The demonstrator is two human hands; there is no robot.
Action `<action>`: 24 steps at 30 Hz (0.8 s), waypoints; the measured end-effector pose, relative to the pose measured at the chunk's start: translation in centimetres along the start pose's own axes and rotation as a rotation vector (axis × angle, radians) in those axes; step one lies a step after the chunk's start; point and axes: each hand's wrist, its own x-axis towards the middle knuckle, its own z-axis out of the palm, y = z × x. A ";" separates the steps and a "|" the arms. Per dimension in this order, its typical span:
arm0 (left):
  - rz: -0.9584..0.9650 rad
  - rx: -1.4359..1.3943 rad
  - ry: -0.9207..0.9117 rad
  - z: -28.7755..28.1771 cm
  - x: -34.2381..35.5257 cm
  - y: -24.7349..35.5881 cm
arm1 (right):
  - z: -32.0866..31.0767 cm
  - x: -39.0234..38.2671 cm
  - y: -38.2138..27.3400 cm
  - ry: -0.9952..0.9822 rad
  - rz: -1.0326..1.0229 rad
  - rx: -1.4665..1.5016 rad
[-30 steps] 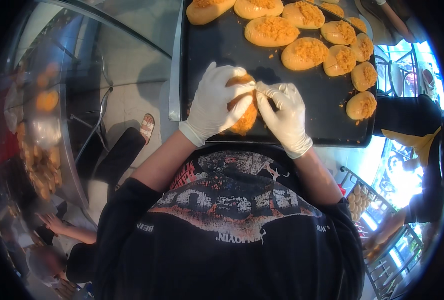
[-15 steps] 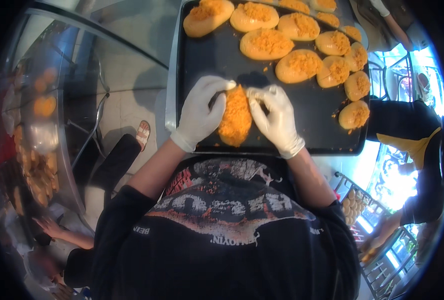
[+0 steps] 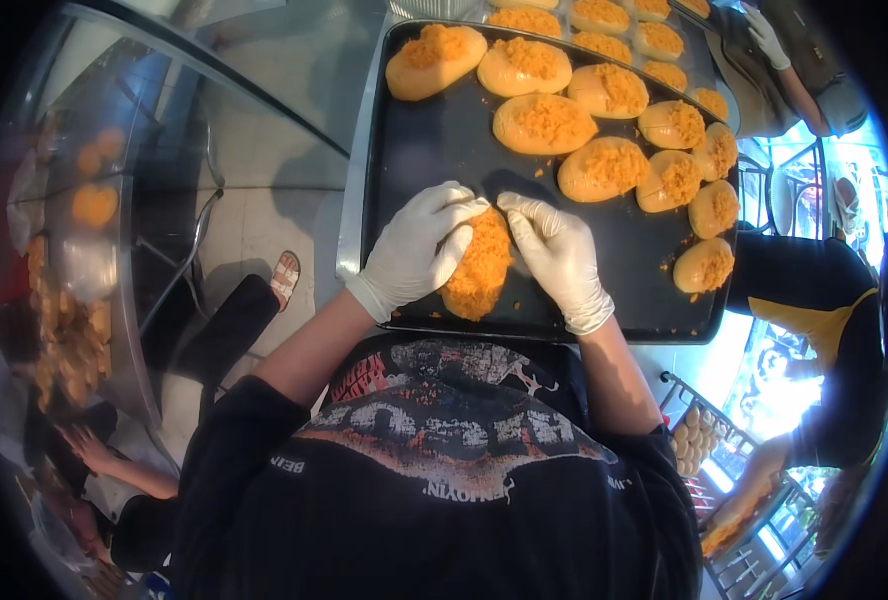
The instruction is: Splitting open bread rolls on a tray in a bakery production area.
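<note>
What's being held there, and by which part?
The left hand holds the orange-topped bun by its far left edge; whether the right hand grips it cannot be told.

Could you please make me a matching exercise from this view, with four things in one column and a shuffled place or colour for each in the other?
Things:
1. Black tray
2. Orange-coated bun
3. Right hand
4. Sandal

Places or colours:
A. On a foot, left of the tray
B. Gloved in white
C. Under several orange-topped buns
D. Between the two hands

Pairs: 1-C, 2-D, 3-B, 4-A
</note>
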 end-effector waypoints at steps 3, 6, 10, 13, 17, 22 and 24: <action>-0.086 -0.074 -0.005 0.2 -0.6 0.1 | 0.3 0.4 -0.5 -0.038 -0.042 -0.050; -0.120 -0.089 0.053 0.2 -0.7 -0.3 | 0.5 1.2 -0.6 -0.094 -0.147 -0.157; -0.208 -0.138 0.090 0.0 -1.6 -0.5 | 1.0 0.6 -0.8 0.063 -0.118 -0.019; -0.490 -0.389 0.114 0.1 -1.8 -0.7 | 0.6 0.3 -0.5 0.061 -0.114 -0.029; -0.346 -0.368 0.133 0.1 -2.2 -0.6 | -2.4 -0.4 0.8 0.230 0.073 -0.162; -0.254 -0.183 0.080 -0.1 -3.8 -0.5 | -4.3 -3.5 2.7 0.191 0.075 -0.075; -0.315 -0.206 0.061 0.1 -4.7 -0.7 | -3.8 -5.1 3.1 0.209 0.215 0.062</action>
